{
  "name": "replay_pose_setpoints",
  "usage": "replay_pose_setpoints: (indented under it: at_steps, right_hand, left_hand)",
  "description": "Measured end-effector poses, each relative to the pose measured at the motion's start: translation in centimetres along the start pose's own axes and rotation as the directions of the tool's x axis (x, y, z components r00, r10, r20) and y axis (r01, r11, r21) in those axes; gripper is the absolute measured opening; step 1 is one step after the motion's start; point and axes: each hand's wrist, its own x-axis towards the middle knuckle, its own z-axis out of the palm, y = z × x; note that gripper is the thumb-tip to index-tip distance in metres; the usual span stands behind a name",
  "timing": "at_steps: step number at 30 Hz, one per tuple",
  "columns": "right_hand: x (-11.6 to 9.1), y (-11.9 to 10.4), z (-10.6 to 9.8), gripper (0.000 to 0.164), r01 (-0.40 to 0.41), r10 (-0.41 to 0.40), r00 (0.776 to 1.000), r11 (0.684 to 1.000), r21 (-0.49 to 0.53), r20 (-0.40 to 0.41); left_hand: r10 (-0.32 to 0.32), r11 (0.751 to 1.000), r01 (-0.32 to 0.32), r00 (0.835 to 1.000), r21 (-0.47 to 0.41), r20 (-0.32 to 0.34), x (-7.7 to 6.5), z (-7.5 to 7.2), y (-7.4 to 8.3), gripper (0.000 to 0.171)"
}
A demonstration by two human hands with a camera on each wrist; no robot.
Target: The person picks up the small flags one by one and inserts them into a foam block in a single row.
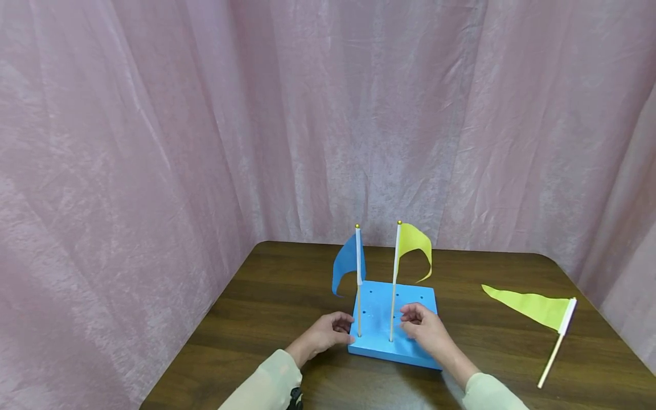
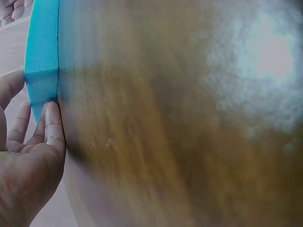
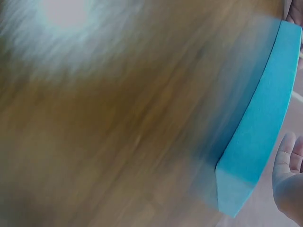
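pink curtains behind brown table

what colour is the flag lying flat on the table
The lying flag is bright yellow with a slightly greenish tint; it shows best in the head view.

Blue board: flat, square, drilled with small holes; left hand touching its nine o'clock edge, right hand over its four o'clock side.
Blue flag: gold-tipped, upright at eight o'clock on the board, cloth drooping.
Yellow flag: gold-tipped, upright at six o'clock.
Yellow-green pennant: lying at three o'clock, tip toward ten.
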Motion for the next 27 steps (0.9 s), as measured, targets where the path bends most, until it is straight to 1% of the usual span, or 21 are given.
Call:
replay_pose_setpoints:
  at_steps: [6, 10, 14, 20, 25, 27]
  right_hand:
    - [-0.3, 0.3, -2.1, 0.025, -0.016, 0.015, 0.999, 0.999, -0.051, -0.029]
    - [-0.4, 0.4, -3.8, 0.030, -0.036, 0.033, 0.998, 0.997, -0.074, -0.051]
    - [-0.4, 0.8, -5.7, 0.037, -0.065, 0.057, 0.995, 0.992, -0.104, -0.079]
    - [-0.5, 1.6, -9.0, 0.054, -0.101, 0.084, 0.989, 0.985, -0.140, -0.124]
    - [-0.7, 2.6, -11.7, 0.056, -0.122, 0.091, 0.980, 0.978, -0.172, -0.179]
    - [-0.7, 3.0, -12.7, 0.056, -0.125, 0.087, 0.974, 0.976, -0.178, -0.208]
  left_hand:
    - [0.005, 1.000, -0.005, 1.000, 0.008, -0.003, 0.0, 0.0, 0.1, 0.037]
    - [0.004, 1.000, -0.004, 1.000, -0.003, -0.003, 0.0, 0.0, 0.0, 0.038]
    - [-0.003, 1.000, 0.003, 1.000, -0.013, 0.003, 0.1, -0.1, -0.1, 0.038]
    - [-0.022, 1.000, 0.022, 1.000, -0.004, 0.003, 0.2, -0.1, -0.1, 0.037]
    - [-0.036, 0.999, 0.036, 0.999, -0.009, 0.000, 0.3, -0.1, -0.2, 0.036]
    - [-0.028, 1.000, 0.028, 1.000, -0.007, -0.001, 0.3, -0.1, -0.2, 0.037]
